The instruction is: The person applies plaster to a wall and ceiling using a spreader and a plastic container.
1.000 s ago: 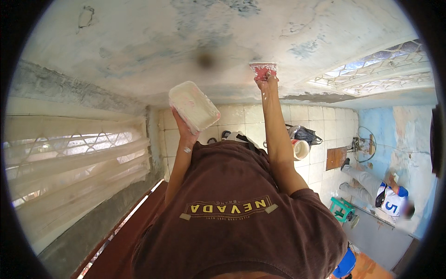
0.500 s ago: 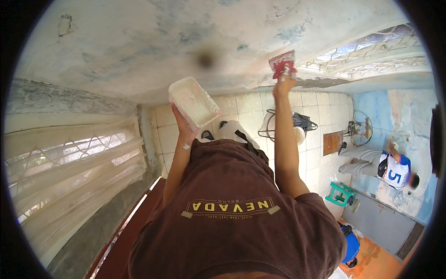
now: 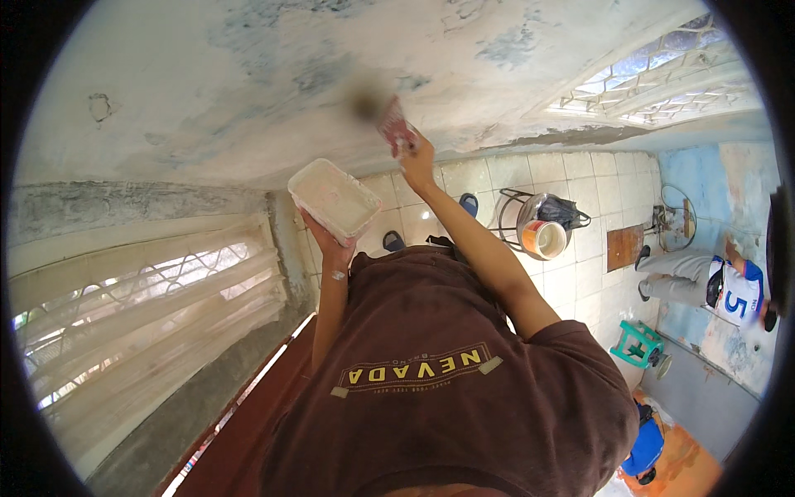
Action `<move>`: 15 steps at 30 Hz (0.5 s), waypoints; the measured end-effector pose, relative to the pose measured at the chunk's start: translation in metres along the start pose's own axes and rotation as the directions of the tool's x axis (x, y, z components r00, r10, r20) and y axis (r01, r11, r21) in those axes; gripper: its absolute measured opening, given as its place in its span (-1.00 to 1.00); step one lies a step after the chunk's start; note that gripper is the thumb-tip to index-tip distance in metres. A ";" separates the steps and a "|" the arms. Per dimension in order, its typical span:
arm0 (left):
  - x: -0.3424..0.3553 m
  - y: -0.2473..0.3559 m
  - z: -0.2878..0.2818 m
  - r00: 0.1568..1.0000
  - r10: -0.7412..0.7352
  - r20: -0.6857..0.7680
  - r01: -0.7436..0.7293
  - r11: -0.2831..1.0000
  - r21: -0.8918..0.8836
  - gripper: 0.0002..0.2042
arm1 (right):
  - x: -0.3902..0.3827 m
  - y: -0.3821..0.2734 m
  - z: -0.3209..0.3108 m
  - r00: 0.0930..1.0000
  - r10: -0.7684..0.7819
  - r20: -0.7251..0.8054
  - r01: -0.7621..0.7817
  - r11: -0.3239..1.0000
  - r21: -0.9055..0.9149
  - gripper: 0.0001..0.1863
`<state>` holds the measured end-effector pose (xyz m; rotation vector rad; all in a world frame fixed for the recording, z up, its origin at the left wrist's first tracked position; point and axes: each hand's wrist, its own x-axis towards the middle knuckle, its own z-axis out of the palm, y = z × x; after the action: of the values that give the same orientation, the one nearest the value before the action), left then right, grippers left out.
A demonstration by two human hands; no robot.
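My left hand [image 3: 333, 243] is closed around the side and underside of a white rectangular tub [image 3: 364, 217], which is tilted so its pale, putty-smeared inside shows. In my right hand [image 3: 419, 164] is a red putty knife [image 3: 397, 126], gripped by its handle with whitish smears on the blade. The knife is up and to the right of the tub, in front of the patchy white and blue-grey wall [image 3: 248, 108]. I cannot tell whether its blade touches the wall.
A bucket [image 3: 545, 240] stands by a dark-framed stool with a black bag [image 3: 563, 213] on the tiled floor [image 3: 592, 178]. At right are a green stool [image 3: 636, 344] and two people, one by the blue wall [image 3: 679, 178]. A curtained window [image 3: 149, 290] lies left; a grilled window is upper right.
My right hand has swung left with the putty knife, from near the grilled window to close by the tub. The tub sits slightly lower, and the view has shifted, showing more of the bucket.
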<state>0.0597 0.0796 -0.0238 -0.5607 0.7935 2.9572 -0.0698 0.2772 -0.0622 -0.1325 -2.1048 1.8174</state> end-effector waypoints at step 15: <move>0.011 -0.045 0.096 0.994 0.058 0.090 -0.057 0.998 -0.011 -0.31 | 0.163 -0.088 -0.125 0.711 0.680 0.178 -0.416 0.203 0.887 -0.72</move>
<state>0.0229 0.1647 0.0283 -0.4079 0.8018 3.0143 -0.1675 0.4287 0.0705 -0.9017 -0.6054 2.8944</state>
